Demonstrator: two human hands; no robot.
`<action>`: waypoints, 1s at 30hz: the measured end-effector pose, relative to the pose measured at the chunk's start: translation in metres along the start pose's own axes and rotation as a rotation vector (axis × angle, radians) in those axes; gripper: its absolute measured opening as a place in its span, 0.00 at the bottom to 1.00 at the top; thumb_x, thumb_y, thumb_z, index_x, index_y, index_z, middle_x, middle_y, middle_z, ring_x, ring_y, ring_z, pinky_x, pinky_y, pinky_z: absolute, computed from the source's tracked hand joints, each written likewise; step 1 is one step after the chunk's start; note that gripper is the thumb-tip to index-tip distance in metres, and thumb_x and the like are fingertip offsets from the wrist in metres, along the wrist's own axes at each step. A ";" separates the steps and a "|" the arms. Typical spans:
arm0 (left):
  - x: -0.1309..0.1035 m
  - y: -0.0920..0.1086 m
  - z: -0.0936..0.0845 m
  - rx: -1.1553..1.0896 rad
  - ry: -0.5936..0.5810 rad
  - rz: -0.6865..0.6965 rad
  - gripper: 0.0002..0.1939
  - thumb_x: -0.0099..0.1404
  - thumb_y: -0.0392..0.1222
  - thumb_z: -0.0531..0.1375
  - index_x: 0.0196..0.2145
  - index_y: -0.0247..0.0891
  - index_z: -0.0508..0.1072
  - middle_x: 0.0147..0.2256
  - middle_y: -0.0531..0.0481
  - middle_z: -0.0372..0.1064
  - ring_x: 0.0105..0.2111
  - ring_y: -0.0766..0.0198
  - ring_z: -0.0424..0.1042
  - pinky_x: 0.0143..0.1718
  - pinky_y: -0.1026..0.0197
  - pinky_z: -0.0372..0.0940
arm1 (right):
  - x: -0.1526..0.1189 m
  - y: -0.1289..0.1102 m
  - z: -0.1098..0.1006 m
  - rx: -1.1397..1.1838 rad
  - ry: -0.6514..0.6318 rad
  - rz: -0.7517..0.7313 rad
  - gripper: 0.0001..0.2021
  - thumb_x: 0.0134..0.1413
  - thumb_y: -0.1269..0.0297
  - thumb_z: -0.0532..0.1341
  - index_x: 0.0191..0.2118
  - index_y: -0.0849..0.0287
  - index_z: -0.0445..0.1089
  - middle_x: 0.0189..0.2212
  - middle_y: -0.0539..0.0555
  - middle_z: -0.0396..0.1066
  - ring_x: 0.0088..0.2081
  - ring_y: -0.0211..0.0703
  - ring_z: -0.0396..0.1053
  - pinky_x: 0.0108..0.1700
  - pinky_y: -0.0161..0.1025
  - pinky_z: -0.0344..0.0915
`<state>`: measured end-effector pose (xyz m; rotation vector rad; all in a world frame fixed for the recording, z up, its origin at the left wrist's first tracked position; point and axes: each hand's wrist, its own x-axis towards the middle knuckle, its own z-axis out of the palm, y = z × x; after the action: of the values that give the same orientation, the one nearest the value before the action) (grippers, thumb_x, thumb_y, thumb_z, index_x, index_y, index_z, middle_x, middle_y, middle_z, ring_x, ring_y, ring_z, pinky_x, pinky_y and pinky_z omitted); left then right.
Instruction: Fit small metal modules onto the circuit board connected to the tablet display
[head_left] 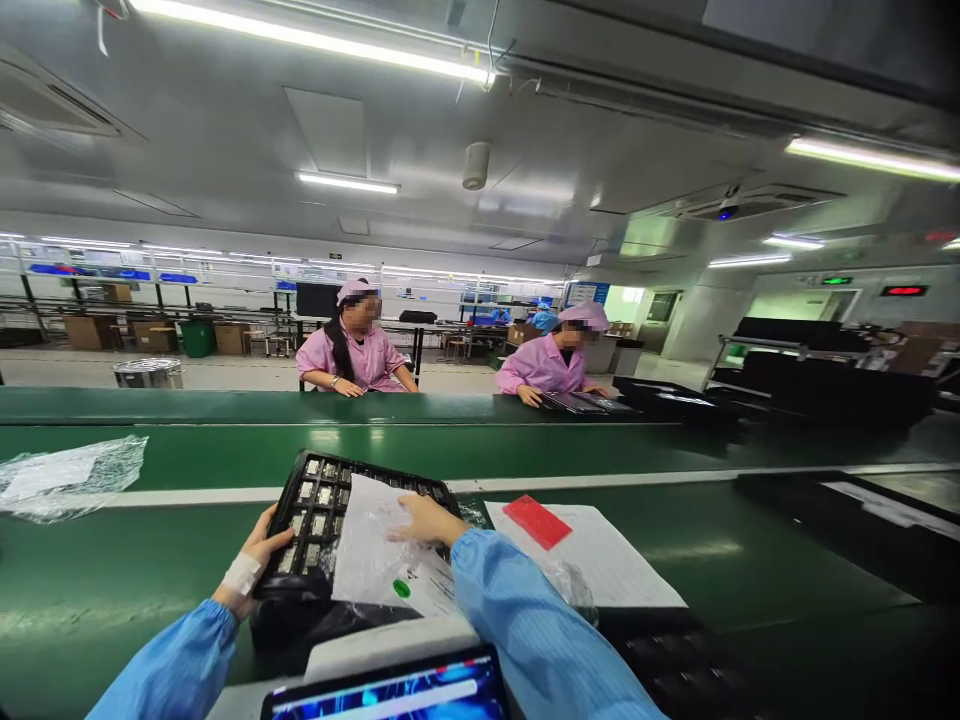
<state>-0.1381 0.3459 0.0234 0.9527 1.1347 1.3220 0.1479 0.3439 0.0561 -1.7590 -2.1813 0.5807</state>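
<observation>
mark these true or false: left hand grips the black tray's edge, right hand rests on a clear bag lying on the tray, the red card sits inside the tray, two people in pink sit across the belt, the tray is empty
1. The left hand grips the edge of the black tray: true.
2. The right hand rests on a clear bag lying on the tray: true.
3. The red card sits inside the tray: false, it lies on a white paper sheet to the tray's right.
4. Two people in pink sit across the green belt: true.
5. The tray is empty: false, its compartments hold small parts.

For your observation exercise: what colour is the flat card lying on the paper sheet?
Red flat card, head view.
</observation>
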 end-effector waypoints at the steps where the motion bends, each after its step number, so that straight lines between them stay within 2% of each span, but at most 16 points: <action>1: -0.001 -0.002 -0.001 -0.006 0.000 -0.003 0.30 0.47 0.35 0.63 0.49 0.37 0.64 0.38 0.47 0.72 0.32 0.56 0.74 0.28 0.62 0.69 | -0.001 -0.005 0.003 -0.019 0.014 -0.004 0.10 0.57 0.63 0.65 0.41 0.63 0.70 0.39 0.53 0.71 0.41 0.46 0.71 0.44 0.46 0.69; 4: -0.002 -0.005 -0.003 -0.018 0.019 -0.011 0.29 0.46 0.34 0.64 0.47 0.35 0.65 0.38 0.46 0.72 0.36 0.53 0.74 0.30 0.62 0.69 | -0.004 -0.020 0.008 -0.063 0.092 0.020 0.08 0.58 0.64 0.65 0.40 0.62 0.71 0.38 0.53 0.72 0.41 0.46 0.71 0.45 0.47 0.68; 7: 0.001 -0.004 -0.006 -0.018 0.062 -0.018 0.26 0.47 0.31 0.64 0.46 0.33 0.67 0.37 0.45 0.73 0.37 0.53 0.74 0.33 0.62 0.69 | -0.009 -0.028 0.000 -0.078 0.216 0.049 0.07 0.60 0.63 0.62 0.40 0.61 0.71 0.38 0.53 0.72 0.43 0.46 0.70 0.47 0.47 0.66; 10: 0.002 0.001 -0.009 -0.027 0.113 -0.029 0.24 0.53 0.28 0.61 0.49 0.32 0.66 0.36 0.45 0.73 0.33 0.57 0.75 0.31 0.64 0.69 | -0.016 -0.020 -0.021 -0.076 0.336 0.092 0.08 0.63 0.63 0.59 0.41 0.61 0.70 0.39 0.53 0.72 0.43 0.46 0.70 0.46 0.47 0.66; 13: -0.002 0.010 -0.013 -0.047 0.162 -0.042 0.25 0.59 0.27 0.56 0.55 0.32 0.61 0.35 0.46 0.73 0.26 0.62 0.74 0.27 0.65 0.68 | -0.027 0.003 -0.038 -0.083 0.410 0.181 0.08 0.64 0.62 0.58 0.41 0.62 0.70 0.38 0.53 0.71 0.41 0.45 0.70 0.44 0.45 0.67; 15: -0.006 0.017 -0.018 -0.059 0.197 -0.033 0.25 0.61 0.26 0.55 0.56 0.34 0.60 0.37 0.46 0.73 0.23 0.65 0.72 0.24 0.66 0.67 | -0.035 0.019 -0.041 -0.087 0.395 0.230 0.08 0.63 0.63 0.59 0.39 0.63 0.70 0.35 0.52 0.72 0.38 0.44 0.71 0.42 0.44 0.68; 18: -0.011 0.032 -0.026 -0.075 0.241 0.002 0.24 0.62 0.26 0.56 0.55 0.37 0.62 0.38 0.47 0.73 0.22 0.66 0.72 0.23 0.68 0.66 | -0.041 0.034 -0.033 -0.094 0.349 0.266 0.07 0.62 0.64 0.61 0.39 0.63 0.70 0.34 0.52 0.72 0.37 0.43 0.72 0.41 0.43 0.69; 22: -0.017 0.057 -0.038 -0.095 0.288 0.062 0.22 0.62 0.24 0.55 0.53 0.37 0.64 0.36 0.47 0.74 0.22 0.64 0.73 0.20 0.68 0.66 | -0.037 0.036 -0.019 -0.141 0.346 0.316 0.07 0.63 0.64 0.59 0.41 0.62 0.70 0.37 0.53 0.72 0.41 0.45 0.71 0.44 0.45 0.68; 26: -0.026 0.083 -0.047 -0.120 0.352 0.120 0.20 0.61 0.23 0.55 0.49 0.35 0.66 0.33 0.49 0.74 0.17 0.68 0.70 0.15 0.71 0.63 | -0.030 0.039 -0.010 -0.177 0.324 0.357 0.06 0.63 0.65 0.59 0.41 0.62 0.70 0.42 0.55 0.70 0.44 0.47 0.69 0.46 0.47 0.67; 30: -0.046 0.101 -0.051 -0.164 0.395 0.154 0.19 0.62 0.22 0.54 0.48 0.35 0.67 0.27 0.53 0.73 0.15 0.70 0.68 0.14 0.73 0.62 | -0.030 0.043 -0.002 -0.119 0.198 0.251 0.06 0.59 0.69 0.63 0.42 0.63 0.69 0.45 0.55 0.69 0.46 0.48 0.68 0.49 0.51 0.66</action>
<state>-0.2068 0.3005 0.1141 0.6857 1.2416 1.7543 0.1926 0.3231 0.0385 -2.0739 -1.9123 0.3182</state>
